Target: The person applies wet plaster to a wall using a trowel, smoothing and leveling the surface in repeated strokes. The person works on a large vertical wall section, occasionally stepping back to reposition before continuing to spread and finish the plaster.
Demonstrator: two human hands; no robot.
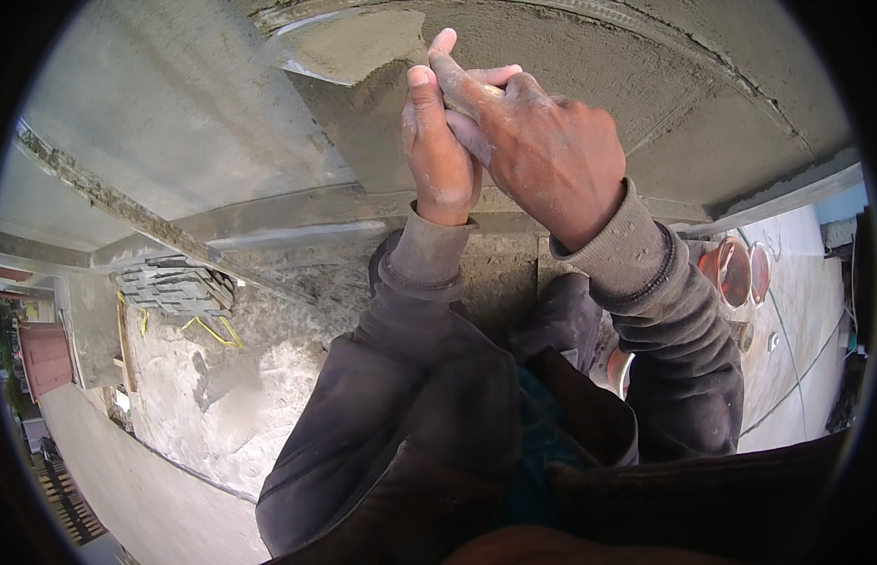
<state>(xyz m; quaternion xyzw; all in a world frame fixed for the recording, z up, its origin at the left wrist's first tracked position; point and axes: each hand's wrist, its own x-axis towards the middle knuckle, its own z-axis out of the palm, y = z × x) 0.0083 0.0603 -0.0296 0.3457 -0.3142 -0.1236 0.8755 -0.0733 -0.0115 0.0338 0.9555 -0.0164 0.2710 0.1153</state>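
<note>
Both of my hands are raised together at the upper middle, gripping the pale, dusty handle (493, 91) of a trowel. My left hand (437, 155) wraps it from the left with the thumb up, and my right hand (556, 160) closes over it from the right. The flat trowel blade (340, 47), coated in grey mortar, lies against or very close to the plastered wall (712, 104); I cannot tell whether it touches. Much of the handle is hidden by my fingers.
A long mortar-crusted straightedge (118, 198) slants at the left. Below are stacked grey stone pieces (175, 287) with a yellow cord (212, 334) on rough, dusty ground. Orange buckets (733, 273) and a thin hose (787, 339) are at the right.
</note>
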